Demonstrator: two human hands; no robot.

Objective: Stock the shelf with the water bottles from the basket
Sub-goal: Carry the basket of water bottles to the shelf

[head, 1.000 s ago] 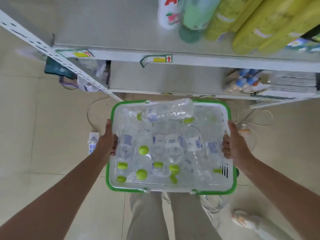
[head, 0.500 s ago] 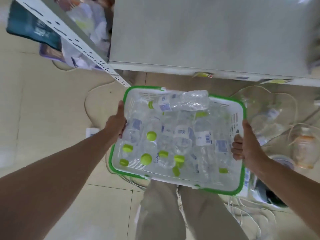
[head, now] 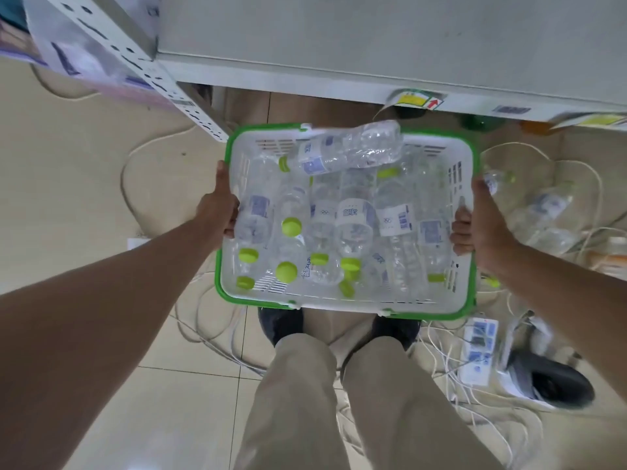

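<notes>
A white basket with a green rim (head: 346,308) is held in the air above my legs and the floor. It holds several clear water bottles with lime-green caps; one bottle (head: 346,150) lies crosswise on top at the far end. My left hand (head: 217,206) grips the basket's left rim, thumb along the edge. My right hand (head: 480,218) grips the right rim, fingers curled under it. Just beyond the basket lies the grey shelf (head: 373,42), its surface bare in view.
A perforated white shelf upright (head: 142,69) slants down at the upper left. White cables and a power strip (head: 478,347) sprawl over the tiled floor. More bottles (head: 543,215) lie on the floor at the right. A dark shoe (head: 549,381) stands at the lower right.
The view has tilted further down and the basket has dropped lower in front of the lower shelf. Both hands keep their grip on the rims.
</notes>
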